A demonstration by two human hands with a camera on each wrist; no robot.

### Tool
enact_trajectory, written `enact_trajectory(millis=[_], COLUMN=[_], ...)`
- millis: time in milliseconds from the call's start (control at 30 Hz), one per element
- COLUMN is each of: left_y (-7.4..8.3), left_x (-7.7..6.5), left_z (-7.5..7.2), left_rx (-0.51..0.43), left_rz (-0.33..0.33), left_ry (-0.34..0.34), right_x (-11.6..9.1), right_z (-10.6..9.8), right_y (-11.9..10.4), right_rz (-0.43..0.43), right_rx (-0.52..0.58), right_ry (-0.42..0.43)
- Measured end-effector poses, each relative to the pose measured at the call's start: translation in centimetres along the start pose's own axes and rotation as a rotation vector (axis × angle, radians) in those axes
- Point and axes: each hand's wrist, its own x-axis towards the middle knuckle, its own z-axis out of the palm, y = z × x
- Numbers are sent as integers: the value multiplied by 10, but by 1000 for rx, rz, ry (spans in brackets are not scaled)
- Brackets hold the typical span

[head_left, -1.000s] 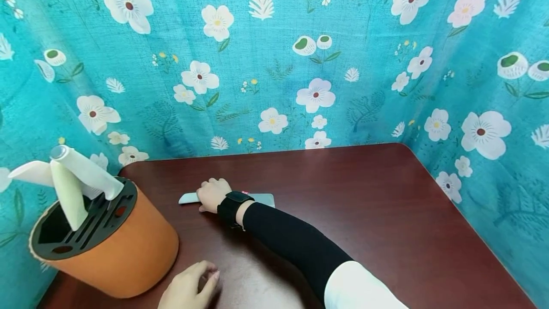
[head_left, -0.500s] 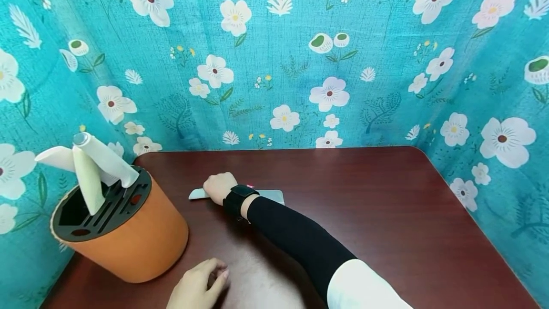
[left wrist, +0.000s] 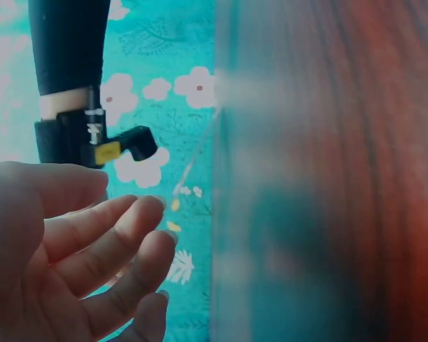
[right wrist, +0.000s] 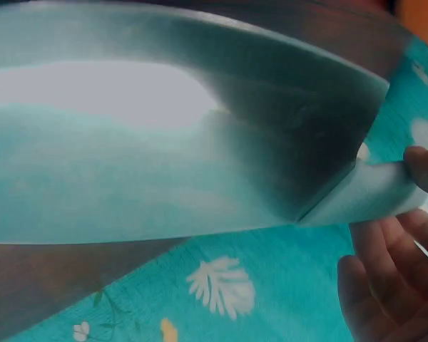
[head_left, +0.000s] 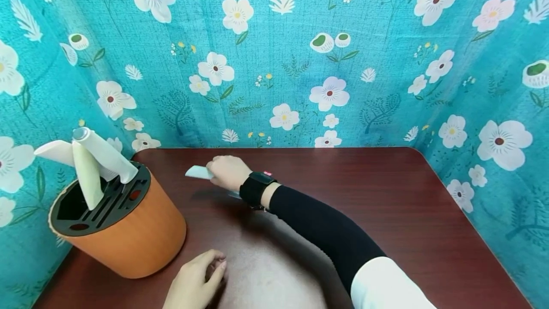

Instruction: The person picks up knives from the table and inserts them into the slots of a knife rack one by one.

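My right hand (head_left: 230,171) grips the pale handle (right wrist: 367,191) of a cleaver-like kitchen knife, held above the dark wooden table. In the right wrist view its broad shiny blade (right wrist: 143,157) fills much of the picture. From the head view most of the knife is hidden behind the hand and wrist; the handle end (head_left: 198,172) sticks out to the left. My left hand (head_left: 195,278) rests near the front of the table, fingers loosely curled, holding nothing. To its left stands an orange knife block (head_left: 141,237) with a black slotted top.
Several white and pale green handles (head_left: 87,175) stick up from the block. The reddish-brown table (head_left: 364,213) reaches back to a turquoise flowered curtain (head_left: 257,61), which also hangs along the left and right sides.
The right hand has lifted the knife off the table. The left hand stays in place. The head view has shifted slightly, so the scene sits further right than a second ago.
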Motion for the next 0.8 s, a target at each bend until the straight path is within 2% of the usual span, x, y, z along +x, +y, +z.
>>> enact_trajectory(millis=[133, 267, 400, 533, 667, 800], left_y=[7, 17, 25, 36, 56, 75], left_x=[3, 8, 14, 25, 35, 40], left_z=[-4, -10, -21, -39, -60, -76], left_rx=[-29, -47, -53, -98, -177, -248], left_rz=[35, 58, 153, 263, 307, 354], left_ry=[14, 46, 195, 356, 431, 511], right_x=[-15, -40, -73, -106, -133, -151], right_z=[-28, -52, -70, -84, -90, -91], right_y=[15, 25, 27, 23, 14, 0], right_rz=[42, 86, 106, 63, 4, -43], right_rx=[131, 265, 367, 406, 408, 416], right_ry=[102, 213, 344, 481, 573, 609])
